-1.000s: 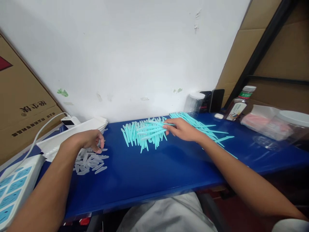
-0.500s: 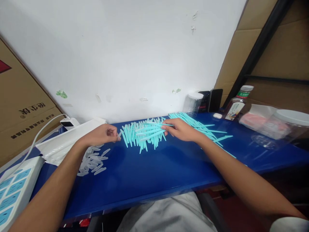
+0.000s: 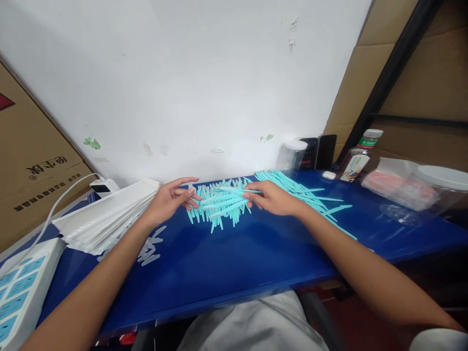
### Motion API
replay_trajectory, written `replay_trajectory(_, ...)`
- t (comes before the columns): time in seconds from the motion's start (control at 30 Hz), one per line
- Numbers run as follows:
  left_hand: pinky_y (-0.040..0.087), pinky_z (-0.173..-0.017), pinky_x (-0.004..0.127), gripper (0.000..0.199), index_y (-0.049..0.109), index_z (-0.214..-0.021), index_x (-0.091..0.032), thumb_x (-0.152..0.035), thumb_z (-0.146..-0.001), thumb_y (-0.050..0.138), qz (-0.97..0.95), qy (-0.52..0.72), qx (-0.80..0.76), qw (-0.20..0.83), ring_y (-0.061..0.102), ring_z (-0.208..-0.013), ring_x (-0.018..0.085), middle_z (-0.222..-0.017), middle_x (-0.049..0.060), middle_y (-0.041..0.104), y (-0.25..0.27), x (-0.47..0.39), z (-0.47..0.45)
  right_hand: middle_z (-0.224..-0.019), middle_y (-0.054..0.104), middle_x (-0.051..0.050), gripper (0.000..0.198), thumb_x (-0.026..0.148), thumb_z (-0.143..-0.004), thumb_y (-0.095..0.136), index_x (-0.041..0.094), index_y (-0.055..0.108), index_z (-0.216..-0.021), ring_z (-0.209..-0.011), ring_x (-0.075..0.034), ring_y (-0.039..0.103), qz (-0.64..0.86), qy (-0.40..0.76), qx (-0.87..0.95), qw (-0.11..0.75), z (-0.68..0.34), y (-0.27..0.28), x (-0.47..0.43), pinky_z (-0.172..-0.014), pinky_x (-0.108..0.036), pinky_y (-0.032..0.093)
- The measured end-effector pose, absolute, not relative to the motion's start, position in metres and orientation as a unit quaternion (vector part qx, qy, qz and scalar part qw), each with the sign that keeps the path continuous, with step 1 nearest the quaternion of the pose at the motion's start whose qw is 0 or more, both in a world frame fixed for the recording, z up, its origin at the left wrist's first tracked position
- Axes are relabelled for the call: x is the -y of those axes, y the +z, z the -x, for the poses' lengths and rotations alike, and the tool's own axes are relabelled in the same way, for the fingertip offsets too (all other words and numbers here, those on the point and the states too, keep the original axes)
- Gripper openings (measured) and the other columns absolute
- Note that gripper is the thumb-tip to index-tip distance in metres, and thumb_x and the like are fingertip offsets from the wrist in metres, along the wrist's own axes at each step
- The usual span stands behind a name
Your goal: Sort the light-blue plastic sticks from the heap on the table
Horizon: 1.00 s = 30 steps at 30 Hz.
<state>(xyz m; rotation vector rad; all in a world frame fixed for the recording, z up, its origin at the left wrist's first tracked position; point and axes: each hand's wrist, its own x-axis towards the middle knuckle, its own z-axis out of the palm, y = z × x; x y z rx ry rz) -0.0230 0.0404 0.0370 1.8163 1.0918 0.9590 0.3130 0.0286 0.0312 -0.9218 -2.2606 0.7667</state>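
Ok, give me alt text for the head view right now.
The right hand holds a fan of thin turquoise sticks over a row of similar sticks on a glossy blue table; the left hand, loosely spread, is at the row's left end, its grip unclear. Small translucent pieces and flat white plastic bags lie further left.

A workshop corner is suggested by a table (image 3: 204,263) set against a scuffed wall (image 3: 204,87); it is flanked by a carton (image 3: 40,131) and a rack (image 3: 395,68); sticks (image 3: 292,187) and clear pieces (image 3: 150,260) are heaped in numbers.

Smooth plastic turquoise sticks (image 3: 227,213); glossy blue tabletop (image 3: 219,263).
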Motion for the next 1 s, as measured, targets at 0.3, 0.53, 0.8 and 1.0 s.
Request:
replay_trajectory(0.3,0.061,-0.065,0.031,0.047,0.072,-0.112,-0.015,-0.055,-0.088,0.074,-0.717,0.411,-0.425,0.37,0.075,-0.073,0.021,-0.101,0.013,0.081,0.024,-0.042,0.011,-0.078,0.072,-0.003,0.042,0.056,-0.099,0.057,0.019,0.06,-0.081,-0.057,-0.013,0.057,0.339,0.36,0.817,0.295,-0.311,0.038,-0.024,-0.055,-0.025,0.045)
replay_trajectory(0.53,0.059,-0.06,0.028,0.039,0.079,-0.098,-0.014,-0.052,-0.09,0.072,-0.719,0.444,-0.431,0.316,0.074,-0.072,0.02,-0.094,0.011,0.081,0.018,-0.042,0.01,-0.075,0.07,-0.004,0.046,0.059,-0.099,0.055,0.018,0.061,-0.08,-0.056,-0.012,0.056,0.345,0.368,0.811,0.295,-0.31,0.042,-0.021,-0.054,-0.025,0.046)
replay_trajectory(0.8,0.056,-0.058,0.027,0.041,0.077,-0.09,-0.013,-0.052,-0.094,0.066,-0.759,0.388,-0.407,0.328,0.07,-0.061,0.017,-0.081,0.006,0.077,0.024,-0.033,0.002,-0.076,0.071,-0.004,0.048,0.061,-0.098,0.055,0.017,0.062,-0.08,-0.055,-0.012,0.055,0.351,0.37,0.81,0.291,-0.308,0.044,-0.019,-0.054,-0.025,0.045)
replay_trajectory(1.0,0.055,-0.059,0.026,0.039,0.076,-0.088,-0.014,-0.051,-0.096,0.064,-0.774,0.365,-0.415,0.311,0.069,-0.065,0.016,-0.092,0.007,0.078,0.027,-0.032,0.005,-0.079,0.073,-0.005,0.046,0.06,-0.098,0.056,0.017,0.064,-0.081,-0.056,-0.012,0.057,0.33,0.375,0.818,0.285,-0.311,0.042,-0.022,-0.055,-0.026,0.046)
